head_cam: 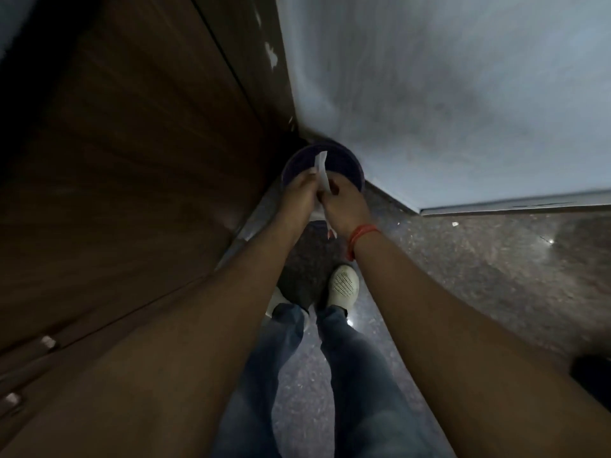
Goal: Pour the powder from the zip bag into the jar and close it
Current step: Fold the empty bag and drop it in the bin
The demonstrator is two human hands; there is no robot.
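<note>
A thin whitish zip bag [321,167], seen edge-on, is pinched between both of my hands, and its top sticks up past my fingers. My left hand [299,193] grips its left side and my right hand [344,201] grips its right side, the fingers of both closed on it. The bag hangs above a round dark purple bin [351,161] standing on the floor in the corner. A bit of the bag shows below my hands too. No jar or powder is in view. The picture is dim.
A brown wooden cabinet front [132,166] fills the left. A pale wall panel [429,94] runs along the right, above a speckled dark stone floor [469,259]. My legs in jeans and a white shoe [344,285] are below the hands.
</note>
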